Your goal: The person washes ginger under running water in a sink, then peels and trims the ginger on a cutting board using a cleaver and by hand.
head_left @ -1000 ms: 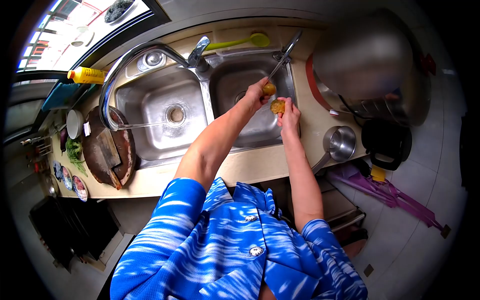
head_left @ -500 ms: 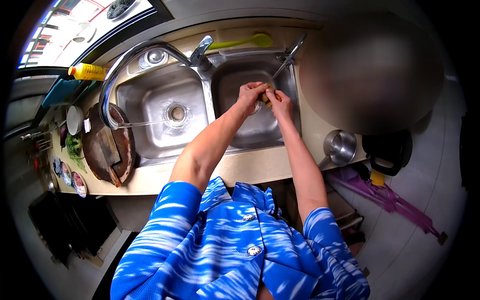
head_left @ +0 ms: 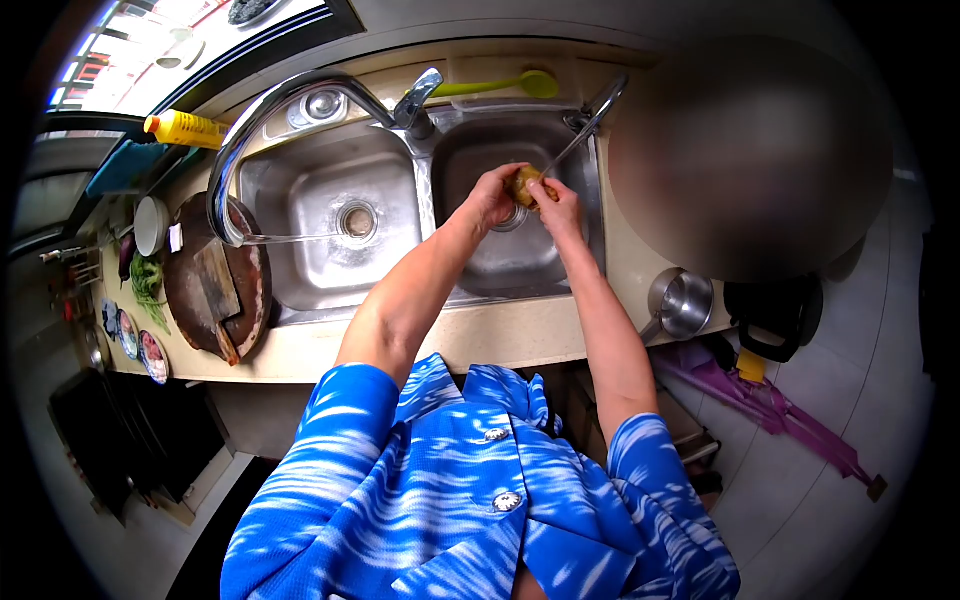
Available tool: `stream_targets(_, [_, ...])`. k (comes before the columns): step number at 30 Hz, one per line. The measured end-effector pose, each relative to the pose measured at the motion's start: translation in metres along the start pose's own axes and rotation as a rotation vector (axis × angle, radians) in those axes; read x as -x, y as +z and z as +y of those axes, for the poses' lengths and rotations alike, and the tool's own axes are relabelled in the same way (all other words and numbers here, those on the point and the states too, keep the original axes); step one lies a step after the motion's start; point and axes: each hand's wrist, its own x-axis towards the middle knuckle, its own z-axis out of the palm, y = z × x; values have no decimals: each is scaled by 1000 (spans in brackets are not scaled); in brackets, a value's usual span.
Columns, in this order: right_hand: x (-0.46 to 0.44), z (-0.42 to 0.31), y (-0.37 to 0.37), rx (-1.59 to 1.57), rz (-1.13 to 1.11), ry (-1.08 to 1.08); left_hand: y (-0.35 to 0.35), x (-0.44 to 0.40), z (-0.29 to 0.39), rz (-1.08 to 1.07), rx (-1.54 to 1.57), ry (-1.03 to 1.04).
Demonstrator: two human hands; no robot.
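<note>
"Where was the yellow-brown item [head_left: 524, 187]?"

"Over the right basin [head_left: 470, 150], grasped between the left hand [head_left: 490, 195] and the right hand [head_left: 560, 212]. I counted one, though the grip might have hidden another."

"Which step?"

"Rinsing beneath the slim spout [head_left: 608, 98], I judged; the next move called for turning it without loosening either hold."

"And farther out?"

"One left basin [head_left: 300, 190], one tall faucet [head_left: 225, 165]; on the tabletop [head_left: 520, 335], one steel pan [head_left: 688, 303] and one round board [head_left: 185, 290] under one cleaver [head_left: 215, 282]."
</note>
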Motion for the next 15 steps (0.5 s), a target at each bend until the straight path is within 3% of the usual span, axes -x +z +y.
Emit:
stream_targets(5, [11,-27,3,354,-33,-185,-13,-3,1,169,111,-86])
stream_targets(7, [8,-30,6,420,-23,-411,-20,-4,1,301,16,-147])
stream_targets(11, [9,-47,6,689,-31,-344,-32,-5,-3,310,29,-169])
stream_targets(13, [8,-49,4,667,-88,-348,-25,-1,-3,54,193,-281])
stream_targets(15, [10,-49,2,670,-65,-419,-8,7,0,9,137,-261])
